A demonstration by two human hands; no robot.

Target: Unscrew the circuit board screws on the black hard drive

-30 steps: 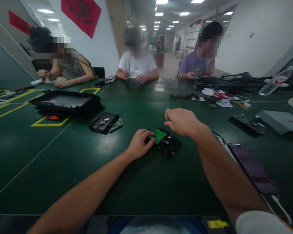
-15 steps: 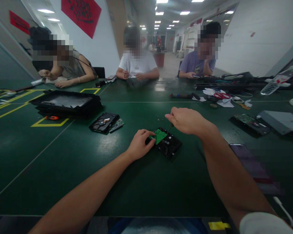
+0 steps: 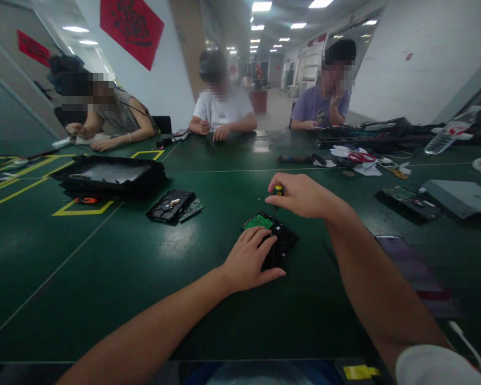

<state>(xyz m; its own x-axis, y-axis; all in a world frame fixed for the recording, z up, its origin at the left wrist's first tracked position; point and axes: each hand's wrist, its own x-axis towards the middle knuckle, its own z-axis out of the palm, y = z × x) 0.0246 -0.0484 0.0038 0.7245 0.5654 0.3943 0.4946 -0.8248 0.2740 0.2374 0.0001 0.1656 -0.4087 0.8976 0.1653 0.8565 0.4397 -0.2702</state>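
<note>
"Where does the head camera look from?"
"Above the near edge of the green table (image 3: 208, 326), from the wearer's own head"
"Facing?"
"Forward and down, over the table to the room (image 3: 278, 104) beyond its far edge"
"How near?"
"Close above the table's near half, where left hand (image 3: 246, 259) and right hand (image 3: 304, 195) fall mid-view; the far edge sits well off"

The worktop (image 3: 208, 321) held three black drives (image 3: 286, 238), one loose circuit board (image 3: 192, 209), one phone (image 3: 411, 270), one grey box (image 3: 460, 198) and, toward its right edge, one plastic bottle (image 3: 443, 140). There was one screwdriver (image 3: 279, 190); three people (image 3: 224, 112) sat along the far edge.
</note>
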